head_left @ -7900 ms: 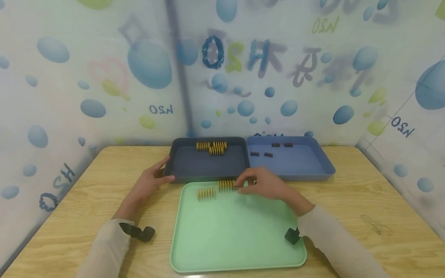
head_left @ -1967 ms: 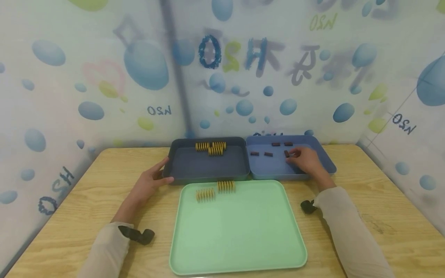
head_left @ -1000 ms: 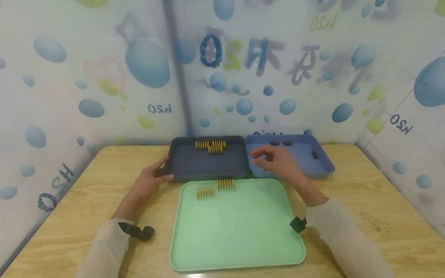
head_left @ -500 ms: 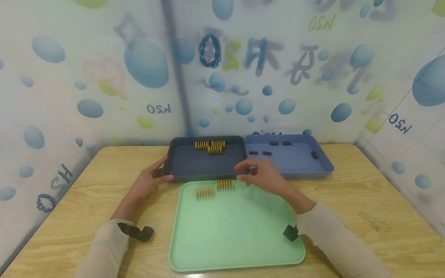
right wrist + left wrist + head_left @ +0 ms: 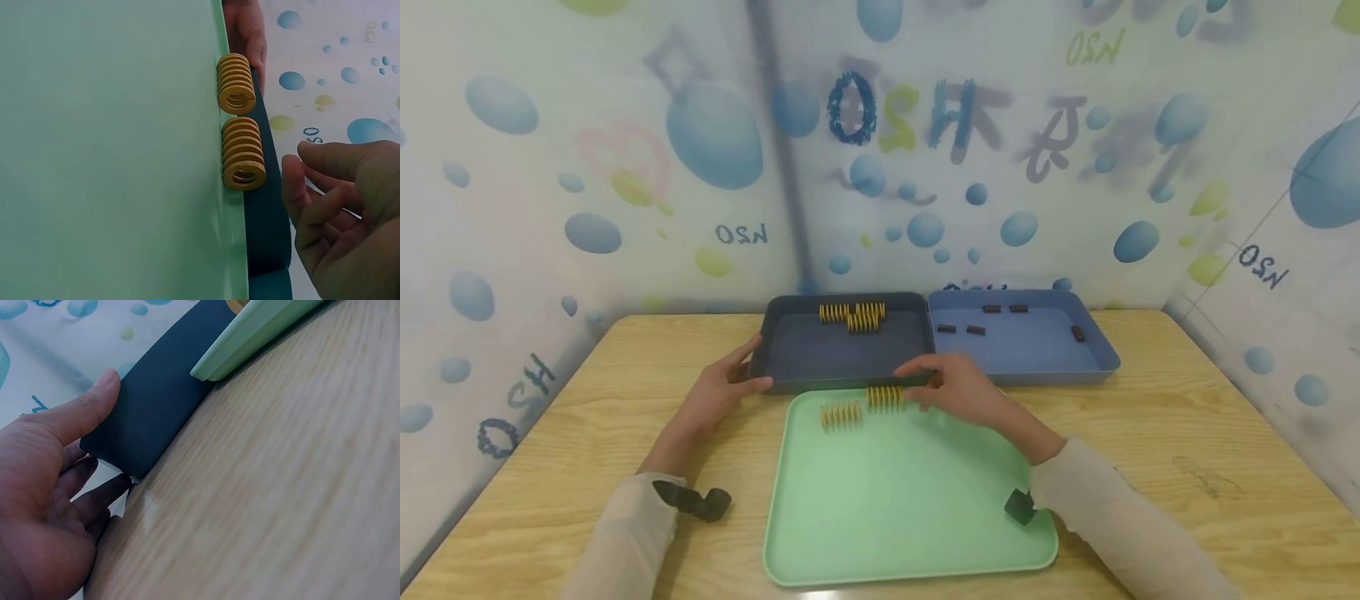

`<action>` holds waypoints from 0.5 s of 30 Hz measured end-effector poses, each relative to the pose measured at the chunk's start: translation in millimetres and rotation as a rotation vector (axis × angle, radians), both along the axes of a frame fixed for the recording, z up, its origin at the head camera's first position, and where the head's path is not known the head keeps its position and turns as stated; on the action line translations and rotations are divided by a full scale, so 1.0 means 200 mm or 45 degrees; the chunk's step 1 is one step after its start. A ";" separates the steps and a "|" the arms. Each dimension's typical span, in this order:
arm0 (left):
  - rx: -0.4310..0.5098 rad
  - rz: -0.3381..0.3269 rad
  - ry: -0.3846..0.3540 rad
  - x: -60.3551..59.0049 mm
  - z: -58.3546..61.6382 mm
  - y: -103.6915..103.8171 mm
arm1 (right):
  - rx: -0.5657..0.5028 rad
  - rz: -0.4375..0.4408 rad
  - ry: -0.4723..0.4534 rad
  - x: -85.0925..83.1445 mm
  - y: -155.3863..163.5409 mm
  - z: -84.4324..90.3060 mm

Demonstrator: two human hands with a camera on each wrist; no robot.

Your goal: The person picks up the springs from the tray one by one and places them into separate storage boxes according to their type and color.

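Two yellow springs lie at the far edge of the green tray (image 5: 910,500), just below the middle of the head view: the nearer spring (image 5: 886,397) beside the right hand (image 5: 958,390), the other spring (image 5: 842,414) to its left. The right hand is held just over the nearer spring with loosely curled fingers (image 5: 300,187), gripping nothing; in the right wrist view a gap shows between fingertips and coil.

The left hand (image 5: 722,392) is rested on the corner of the dark tray (image 5: 820,354), thumb (image 5: 94,403) laid on its wall, fingers straight.

A risk is judged here: the spring could be nudged along the rim and rolled against its neighbour, since round coils are easily pushed. A shallow pinch might let it slip and drop onto the table (image 5: 1187,433).
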State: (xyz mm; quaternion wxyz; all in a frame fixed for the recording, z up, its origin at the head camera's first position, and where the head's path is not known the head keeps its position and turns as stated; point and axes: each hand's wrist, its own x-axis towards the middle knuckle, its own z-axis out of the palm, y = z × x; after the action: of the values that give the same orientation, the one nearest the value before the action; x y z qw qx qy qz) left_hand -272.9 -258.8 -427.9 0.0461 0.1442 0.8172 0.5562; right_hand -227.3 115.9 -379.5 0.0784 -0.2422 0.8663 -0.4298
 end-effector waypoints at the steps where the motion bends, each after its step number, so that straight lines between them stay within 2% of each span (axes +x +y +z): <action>1: 0.002 0.001 0.001 0.00 0.00 0.00 | -0.003 0.001 -0.003 0.00 0.00 0.00; 7: -0.015 0.005 0.009 0.00 0.00 0.00 | -0.005 -0.004 0.013 0.00 0.00 -0.01; 15: -0.031 0.002 0.005 0.00 0.00 0.00 | 0.023 -0.010 0.121 -0.01 0.00 -0.04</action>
State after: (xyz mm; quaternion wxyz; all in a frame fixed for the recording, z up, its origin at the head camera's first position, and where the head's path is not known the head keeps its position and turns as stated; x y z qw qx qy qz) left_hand -273.5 -259.6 -428.5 0.0457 0.1441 0.8241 0.5459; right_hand -230.1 116.0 -387.7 0.0375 -0.2582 0.8739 -0.4102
